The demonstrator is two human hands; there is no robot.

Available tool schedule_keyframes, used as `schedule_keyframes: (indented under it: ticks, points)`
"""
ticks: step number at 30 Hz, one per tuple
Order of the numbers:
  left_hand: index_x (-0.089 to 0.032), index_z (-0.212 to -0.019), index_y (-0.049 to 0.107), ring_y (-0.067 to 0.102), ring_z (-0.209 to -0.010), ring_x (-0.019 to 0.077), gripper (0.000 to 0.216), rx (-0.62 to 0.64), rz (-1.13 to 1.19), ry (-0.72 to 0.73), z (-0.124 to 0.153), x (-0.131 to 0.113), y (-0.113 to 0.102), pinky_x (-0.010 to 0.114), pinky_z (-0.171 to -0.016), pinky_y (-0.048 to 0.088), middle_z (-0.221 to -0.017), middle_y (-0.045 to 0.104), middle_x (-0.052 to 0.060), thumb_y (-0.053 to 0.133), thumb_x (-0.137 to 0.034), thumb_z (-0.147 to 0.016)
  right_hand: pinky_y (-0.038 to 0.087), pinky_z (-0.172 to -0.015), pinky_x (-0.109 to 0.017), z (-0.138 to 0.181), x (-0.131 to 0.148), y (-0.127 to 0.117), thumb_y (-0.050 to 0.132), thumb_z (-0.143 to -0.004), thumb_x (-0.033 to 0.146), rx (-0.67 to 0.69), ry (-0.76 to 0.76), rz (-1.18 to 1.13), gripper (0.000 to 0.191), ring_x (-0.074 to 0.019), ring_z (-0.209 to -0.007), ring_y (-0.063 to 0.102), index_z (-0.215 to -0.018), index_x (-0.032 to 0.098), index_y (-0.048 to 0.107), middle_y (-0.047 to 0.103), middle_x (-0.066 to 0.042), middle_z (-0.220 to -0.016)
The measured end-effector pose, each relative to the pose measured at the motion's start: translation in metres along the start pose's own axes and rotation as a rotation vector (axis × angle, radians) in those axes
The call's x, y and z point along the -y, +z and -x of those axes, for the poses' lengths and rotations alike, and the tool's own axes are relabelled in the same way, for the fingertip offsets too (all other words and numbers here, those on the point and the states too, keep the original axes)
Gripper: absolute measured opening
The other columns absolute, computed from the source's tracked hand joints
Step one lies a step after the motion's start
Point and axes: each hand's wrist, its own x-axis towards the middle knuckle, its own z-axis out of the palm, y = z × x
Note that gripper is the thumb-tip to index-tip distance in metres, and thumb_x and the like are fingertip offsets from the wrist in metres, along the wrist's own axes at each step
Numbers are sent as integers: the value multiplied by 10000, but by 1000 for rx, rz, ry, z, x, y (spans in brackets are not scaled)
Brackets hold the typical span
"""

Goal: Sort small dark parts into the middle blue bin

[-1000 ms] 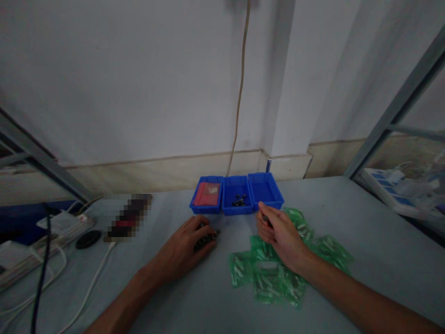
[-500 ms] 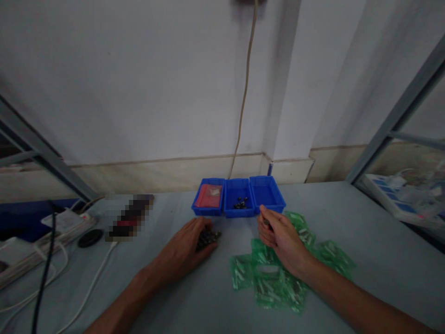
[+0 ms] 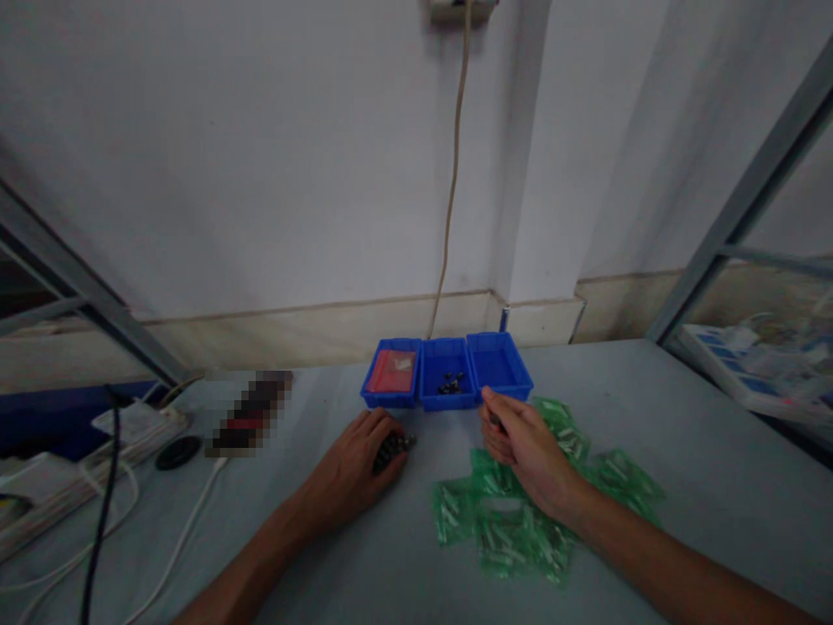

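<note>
My left hand (image 3: 355, 460) rests on the table with its fingers curled round a cluster of small dark metal parts (image 3: 390, 449), which shows between thumb and fingers. My right hand (image 3: 517, 438) is closed like a fist above the green packets, thumb on top. A small dark piece (image 3: 496, 423) peeks out of it, too hidden to name. Under and around that hand lie several green see-through packets (image 3: 504, 542) with slim shiny pieces inside. Just beyond my hands, the middle blue bin (image 3: 449, 402) holds a few small dark metal parts (image 3: 450, 383).
The left blue bin (image 3: 390, 403) contains red plastic bags (image 3: 392, 371); the right blue bin (image 3: 500, 356) adjoins the middle one. On the left are a blurred-out phone-like object (image 3: 251, 417), a white cable (image 3: 188, 538), a black round lid (image 3: 178, 452) and a power strip (image 3: 153, 438).
The fingers of my left hand have closed in slightly on the metal parts. My right hand stays almost where it was, still closed. The camera view has shifted a little.
</note>
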Motion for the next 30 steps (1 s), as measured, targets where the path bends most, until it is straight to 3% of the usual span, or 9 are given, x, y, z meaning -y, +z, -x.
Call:
schedule_keyframes:
  ticks: [13,30]
  points:
    - [-251,-1124,621,644,-1039,278,92,-10,-25,12,-2,-1,1,446,-934,559,-1136,666,71,585,-298,-1054,164,-421,-224,4,2,3,881,-714,758,0,25,27,644,-60,-457,222,-670,217,535,329,109,-538]
    - [-255,-1199,621,638,-1100,282,161,27,-1,18,2,0,-2,443,-989,539,-1206,659,69,625,-300,-1044,198,-407,-205,1,-5,0,884,-705,770,-58,14,49,647,-56,-448,254,-711,199,581,341,112,-539]
